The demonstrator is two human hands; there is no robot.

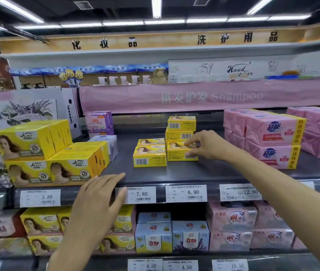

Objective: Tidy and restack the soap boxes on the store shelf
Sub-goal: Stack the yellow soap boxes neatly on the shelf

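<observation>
On the middle of the dark shelf (194, 173), the right hand (207, 145) pinches a yellow soap box (180, 157), fingers (191, 143) on top and thumb on its front, under a stack (181, 130) of two others. Two more boxes (149, 153) sit just beside it at nine o'clock. At seven o'clock the left hand (96, 202) lies on the shelf edge, fingers straight, holding nothing.

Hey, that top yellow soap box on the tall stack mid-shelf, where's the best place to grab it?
Grip the top box by its two short ends, coming from the front, slightly above. Its long barcoded face points toward you and both ends stand free, so it should lift off cleanly while your right hand pinches the bottom box.
</observation>
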